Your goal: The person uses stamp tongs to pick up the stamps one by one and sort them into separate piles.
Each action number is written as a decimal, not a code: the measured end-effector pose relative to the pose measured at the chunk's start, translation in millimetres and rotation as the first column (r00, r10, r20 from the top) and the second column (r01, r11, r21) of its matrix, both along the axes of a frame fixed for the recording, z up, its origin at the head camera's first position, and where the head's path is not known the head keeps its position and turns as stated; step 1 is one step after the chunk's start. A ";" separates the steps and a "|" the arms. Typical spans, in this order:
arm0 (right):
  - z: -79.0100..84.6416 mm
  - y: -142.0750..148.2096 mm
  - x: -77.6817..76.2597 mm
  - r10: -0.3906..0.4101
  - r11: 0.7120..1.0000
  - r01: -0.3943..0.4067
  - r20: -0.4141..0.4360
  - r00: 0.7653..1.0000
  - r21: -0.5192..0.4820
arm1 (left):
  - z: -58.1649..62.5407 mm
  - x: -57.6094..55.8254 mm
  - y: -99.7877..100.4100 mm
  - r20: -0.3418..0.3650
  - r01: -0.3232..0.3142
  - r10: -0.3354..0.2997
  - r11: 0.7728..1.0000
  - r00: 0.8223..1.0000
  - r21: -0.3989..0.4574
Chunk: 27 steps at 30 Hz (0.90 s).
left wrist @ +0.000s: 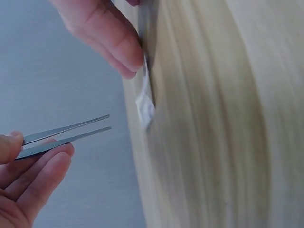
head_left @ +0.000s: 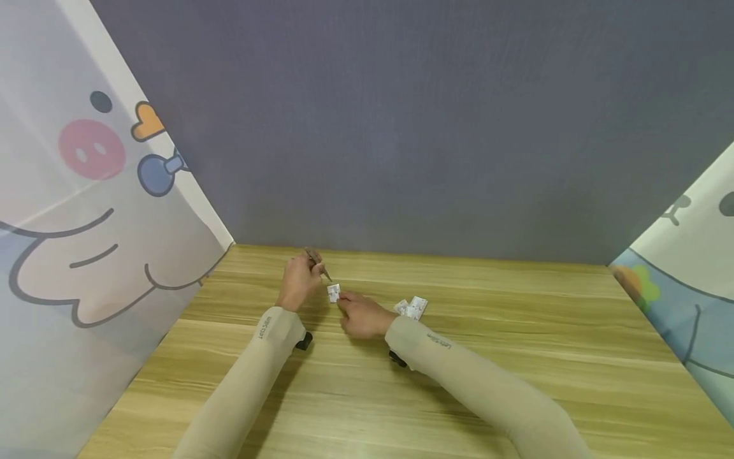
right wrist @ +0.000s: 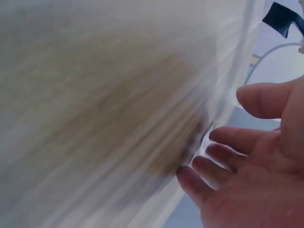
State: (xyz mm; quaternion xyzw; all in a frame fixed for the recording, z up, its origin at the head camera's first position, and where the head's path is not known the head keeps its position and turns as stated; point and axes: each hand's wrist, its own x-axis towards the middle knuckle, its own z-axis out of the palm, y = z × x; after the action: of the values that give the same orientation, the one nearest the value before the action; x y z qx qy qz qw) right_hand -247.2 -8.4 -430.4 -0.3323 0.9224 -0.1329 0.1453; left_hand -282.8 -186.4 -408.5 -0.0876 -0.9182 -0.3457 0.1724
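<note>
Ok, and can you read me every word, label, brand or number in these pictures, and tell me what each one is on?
"LetsSlim", small, best reading: right sleeve.
"LetsSlim", turned sideways, apparently the same: left sleeve.
Faint print, too small to read: white piece.
Marks, too small to read: white pile.
Tweezers: no text visible.

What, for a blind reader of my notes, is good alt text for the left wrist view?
Left hand holding open tweezers short of a small white piece, seen against a wood-grain tabletop. The right hand is at the piece's upper end.
</note>
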 end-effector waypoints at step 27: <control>11.4 131.0 28.3 -0.109 0.961 0.072 -0.127 0.986 -0.266 | 7.9 14.5 59.8 0.026 0.289 -0.295 0.949 0.955 0.129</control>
State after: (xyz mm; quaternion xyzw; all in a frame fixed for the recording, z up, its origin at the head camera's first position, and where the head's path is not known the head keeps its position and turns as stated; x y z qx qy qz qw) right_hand -218.9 122.5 -419.0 -0.3146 0.9191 -0.2355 0.0288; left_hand -268.3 -126.6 -400.6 -0.2037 -0.8755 -0.4257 0.1038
